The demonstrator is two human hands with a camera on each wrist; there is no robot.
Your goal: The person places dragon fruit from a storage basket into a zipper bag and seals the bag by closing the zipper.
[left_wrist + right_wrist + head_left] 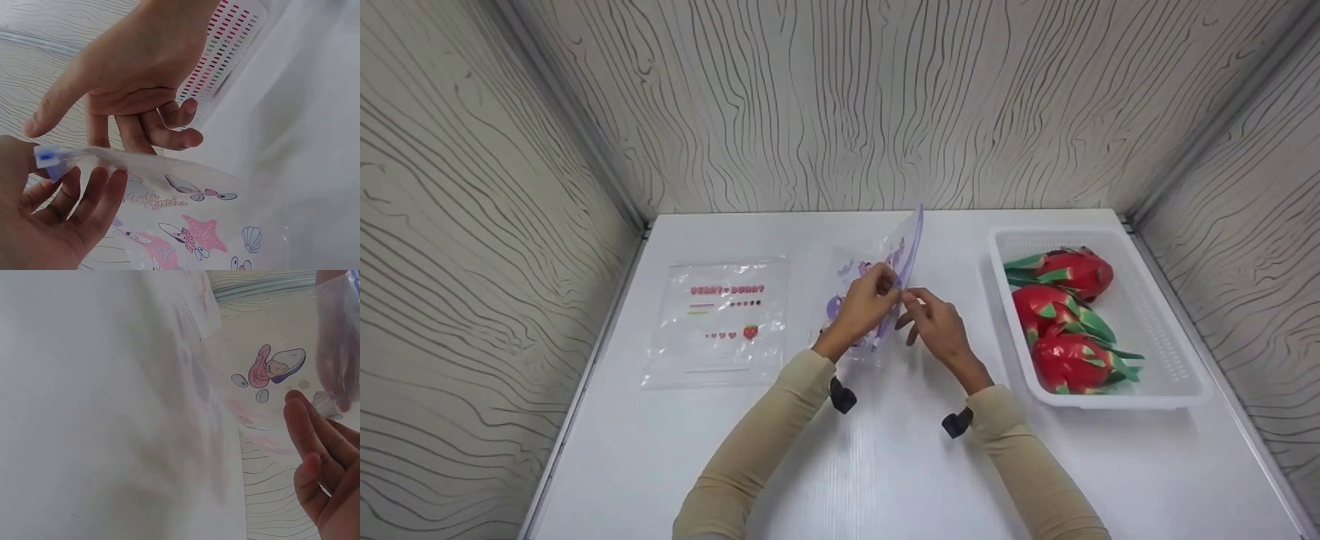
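Note:
A clear plastic zip bag [205, 230] with sea-creature prints stands partly raised off the table, its purple zip strip [916, 241] slanting upward. My left hand [866, 300] pinches the strip at the blue slider [47, 157]. Close by on the right, my right hand [941, 326] has its thumb stretched toward the slider in the left wrist view. Its other fingers are loosely bent, some behind the bag's edge. In the right wrist view, those fingertips [295, 402] lie against or near the clear film; contact is hard to judge.
A second clear bag [720, 311] with red lettering lies flat at the left. On the right stands a white perforated basket [1166, 322] with three red dragon fruits [1069, 360], their leaves green. Wood-patterned walls [840, 105] enclose the white table [885, 465].

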